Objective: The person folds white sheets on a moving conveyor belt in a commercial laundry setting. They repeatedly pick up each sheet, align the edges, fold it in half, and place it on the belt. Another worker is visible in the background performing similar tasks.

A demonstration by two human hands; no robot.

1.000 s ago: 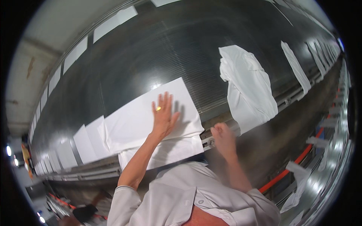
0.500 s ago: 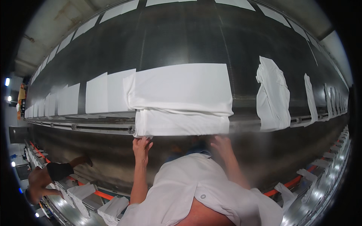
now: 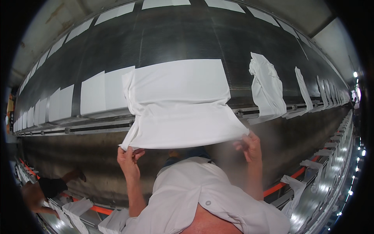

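both hands (image 3: 131, 156) gripping white cloth (image 3: 183, 121) – near corners pinched, dark table (image 3: 175, 43) beyond

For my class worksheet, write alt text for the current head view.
A person's left hand and right hand hold the near corners of a white cloth whose far part lies on a long dark table. A rumpled cloth lies farther right.
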